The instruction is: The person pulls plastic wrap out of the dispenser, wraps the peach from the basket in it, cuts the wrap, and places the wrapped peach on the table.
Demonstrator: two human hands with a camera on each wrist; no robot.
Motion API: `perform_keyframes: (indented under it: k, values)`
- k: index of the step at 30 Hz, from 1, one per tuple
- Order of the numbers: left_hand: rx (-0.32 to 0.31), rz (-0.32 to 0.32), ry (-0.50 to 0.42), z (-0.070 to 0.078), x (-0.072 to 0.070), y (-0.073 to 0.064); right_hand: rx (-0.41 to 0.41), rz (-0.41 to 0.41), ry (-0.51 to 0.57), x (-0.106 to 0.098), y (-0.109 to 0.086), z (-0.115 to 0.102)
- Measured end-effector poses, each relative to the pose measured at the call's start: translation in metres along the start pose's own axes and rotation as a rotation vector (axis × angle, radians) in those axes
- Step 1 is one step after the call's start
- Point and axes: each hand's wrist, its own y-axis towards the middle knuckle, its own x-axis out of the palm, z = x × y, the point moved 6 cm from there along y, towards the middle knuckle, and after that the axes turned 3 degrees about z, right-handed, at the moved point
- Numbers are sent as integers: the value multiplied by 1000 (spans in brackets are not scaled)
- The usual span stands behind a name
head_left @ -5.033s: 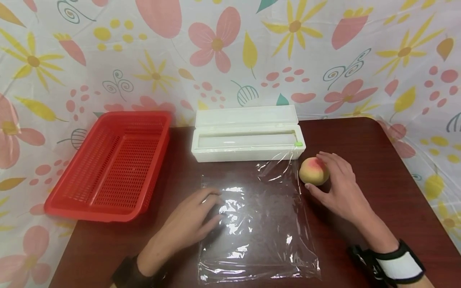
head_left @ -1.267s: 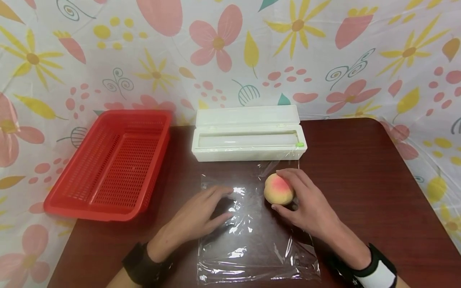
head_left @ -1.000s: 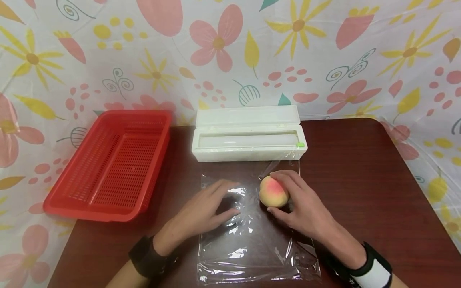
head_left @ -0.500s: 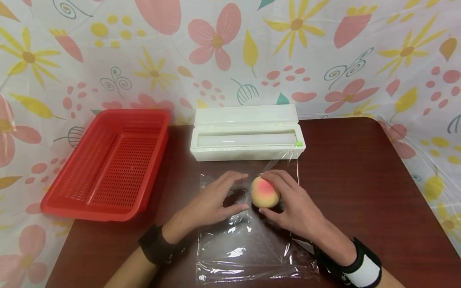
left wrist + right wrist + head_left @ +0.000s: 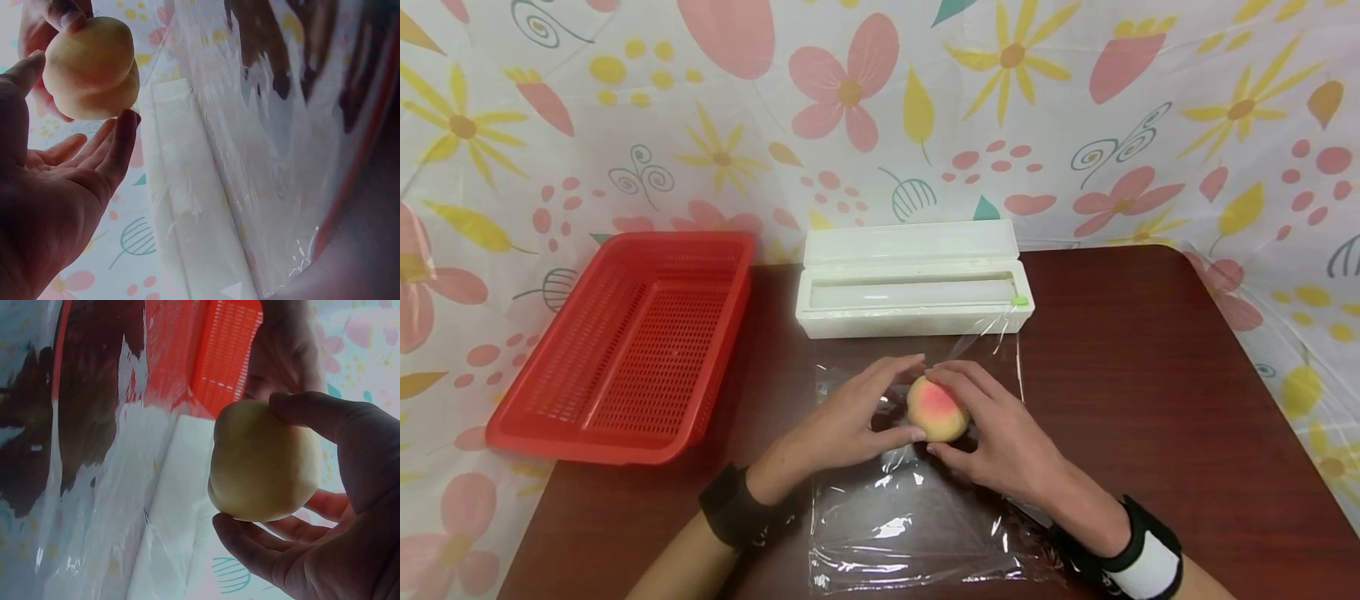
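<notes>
A peach (image 5: 937, 409), yellow with a red blush, is between my two hands over a sheet of clear plastic wrap (image 5: 895, 533). My right hand (image 5: 1007, 433) grips it from the right; in the right wrist view the thumb and fingers (image 5: 244, 544) hold opposite sides of the peach (image 5: 262, 465). My left hand (image 5: 842, 425) curves around the left side, fingers spread, with a gap at the palm. In the left wrist view its thumb and index fingertip are right at the edge of the peach (image 5: 94, 65).
Behind the wrap stands a white wrap dispenser (image 5: 913, 321) with its lid raised and a green slider (image 5: 1019, 301) at the right end. A red perforated basket (image 5: 688, 417) stands at the left. A floral curtain (image 5: 970, 100) hangs behind the dark red table (image 5: 1150, 367).
My right hand has carried the peach from the right side of the table left onto the wrap. My left hand has moved right until its fingertips are at the peach.
</notes>
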Motion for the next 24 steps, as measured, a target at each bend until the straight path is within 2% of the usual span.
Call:
perform_keyframes:
  k: [8, 15, 24]
  values:
    - [-9, -14, 7, -2, 3, -1, -10, 2, -6, 3, 0, -2]
    - [35, 40, -31, -1, 1, 1, -33, 54, 1, -1, 0, -1]
    - [62, 102, -71, -3, -1, 2, 21, 79, -3, -1, 0, 8]
